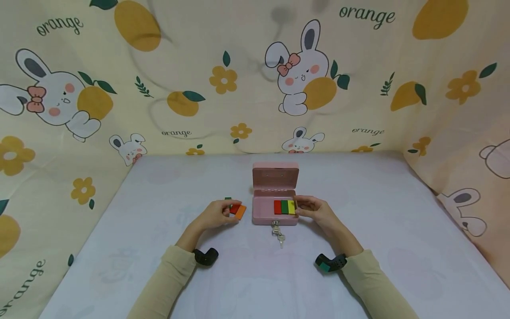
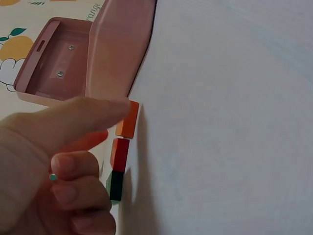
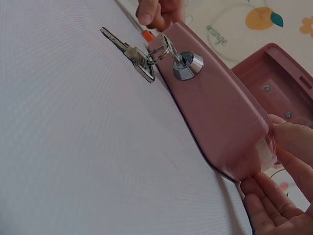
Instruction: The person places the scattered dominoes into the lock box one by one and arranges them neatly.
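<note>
A pink metal cash box (image 1: 264,208) stands with its lid (image 1: 275,178) raised. Inside, a red block (image 1: 277,207), a green block (image 1: 284,207) and a yellow block (image 1: 291,207) lie side by side at the right. My right hand (image 1: 316,210) holds the box's right side, its thumb and forefinger at the wall beside the yellow block. Left of the box, my left hand (image 1: 217,214) has thumb and forefinger at an orange block (image 2: 129,120), the other fingers curled. Beyond it, a red block (image 2: 120,155) and a dark green block (image 2: 115,186) line up, partly hidden in the head view.
A key (image 3: 176,54) sits in the lock on the box's front, with a second key (image 3: 139,61) hanging from its ring onto the white table cover (image 1: 255,283). Behind rises a printed cloth backdrop (image 1: 247,106). Black wrist cameras (image 1: 206,257) sit on both wrists.
</note>
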A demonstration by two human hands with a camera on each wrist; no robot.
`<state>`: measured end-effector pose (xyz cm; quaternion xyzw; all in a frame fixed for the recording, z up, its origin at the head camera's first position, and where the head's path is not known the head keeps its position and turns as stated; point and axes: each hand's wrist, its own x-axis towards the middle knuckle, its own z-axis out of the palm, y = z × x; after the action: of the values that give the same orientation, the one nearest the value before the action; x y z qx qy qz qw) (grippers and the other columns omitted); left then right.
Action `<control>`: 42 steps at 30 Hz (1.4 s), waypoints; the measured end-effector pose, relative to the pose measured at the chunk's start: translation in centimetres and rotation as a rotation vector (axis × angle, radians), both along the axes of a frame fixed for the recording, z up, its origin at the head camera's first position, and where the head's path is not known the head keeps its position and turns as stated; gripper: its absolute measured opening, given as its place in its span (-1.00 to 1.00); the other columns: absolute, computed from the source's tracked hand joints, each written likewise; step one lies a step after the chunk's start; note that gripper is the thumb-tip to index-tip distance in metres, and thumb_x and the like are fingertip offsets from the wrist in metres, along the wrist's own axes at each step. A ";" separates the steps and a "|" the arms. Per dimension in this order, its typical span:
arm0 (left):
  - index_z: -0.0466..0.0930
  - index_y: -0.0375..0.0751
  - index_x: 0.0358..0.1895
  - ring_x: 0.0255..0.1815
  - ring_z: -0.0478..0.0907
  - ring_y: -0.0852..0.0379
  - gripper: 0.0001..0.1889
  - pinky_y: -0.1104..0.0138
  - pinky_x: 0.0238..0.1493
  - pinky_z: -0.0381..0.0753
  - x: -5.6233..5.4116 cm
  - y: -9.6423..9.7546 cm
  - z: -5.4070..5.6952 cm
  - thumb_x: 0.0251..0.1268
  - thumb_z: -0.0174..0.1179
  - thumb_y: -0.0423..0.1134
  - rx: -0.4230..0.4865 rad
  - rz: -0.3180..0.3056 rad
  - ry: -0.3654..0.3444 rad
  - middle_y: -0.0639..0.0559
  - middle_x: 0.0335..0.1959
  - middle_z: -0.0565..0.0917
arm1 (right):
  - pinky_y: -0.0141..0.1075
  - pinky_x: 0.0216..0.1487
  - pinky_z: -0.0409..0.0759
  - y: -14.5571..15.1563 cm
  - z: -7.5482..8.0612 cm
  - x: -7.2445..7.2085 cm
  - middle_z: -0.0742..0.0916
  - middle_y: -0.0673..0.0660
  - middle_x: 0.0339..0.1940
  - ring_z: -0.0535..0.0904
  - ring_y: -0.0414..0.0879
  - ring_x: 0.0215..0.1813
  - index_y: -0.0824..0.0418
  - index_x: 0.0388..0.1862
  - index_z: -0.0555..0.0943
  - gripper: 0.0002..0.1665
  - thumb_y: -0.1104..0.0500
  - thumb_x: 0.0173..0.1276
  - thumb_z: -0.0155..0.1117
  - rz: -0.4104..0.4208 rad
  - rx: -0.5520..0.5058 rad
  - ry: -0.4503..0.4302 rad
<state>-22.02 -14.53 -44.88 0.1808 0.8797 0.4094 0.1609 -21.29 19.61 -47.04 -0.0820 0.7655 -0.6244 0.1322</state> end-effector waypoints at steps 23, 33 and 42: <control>0.55 -0.25 0.16 -0.61 0.11 0.23 -0.43 0.47 -0.49 0.12 0.6 0.5 -0.5 0.01 0.46 -0.21 -0.087 0.009 0.042 0.15 -0.68 0.17 | -0.66 0.07 0.45 0.0 0.0 0.0 0.46 0.35 0.38 0.52 -0.37 0.11 0.31 0.34 0.40 -0.31 0.12 0.27 0.35 -0.006 0.013 -0.002; 0.58 -0.29 0.07 -0.56 0.20 0.21 -0.50 0.46 -0.45 0.20 0.7 0.5 -0.5 0.00 0.46 -0.25 -0.048 0.037 0.027 0.12 -0.64 0.21 | -0.65 0.08 0.45 0.0 -0.2 -0.1 0.47 0.32 0.39 0.52 -0.27 0.17 0.29 0.34 0.41 -0.35 0.17 0.29 0.32 -0.012 0.023 -0.016; 0.60 -0.27 0.04 -0.51 0.22 0.20 -0.51 0.42 -0.36 0.25 0.8 0.5 0.1 -0.04 0.48 -0.28 0.000 0.054 0.083 0.10 -0.61 0.24 | -0.66 0.09 0.44 0.0 -0.2 -0.1 0.48 0.31 0.38 0.50 -0.05 0.26 0.27 0.34 0.42 -0.36 0.16 0.30 0.32 -0.011 0.028 -0.007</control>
<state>-21.19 -14.00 -44.81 0.1738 0.8901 0.4058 0.1133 -21.40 19.60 -47.23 -0.0740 0.7740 -0.6147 0.1325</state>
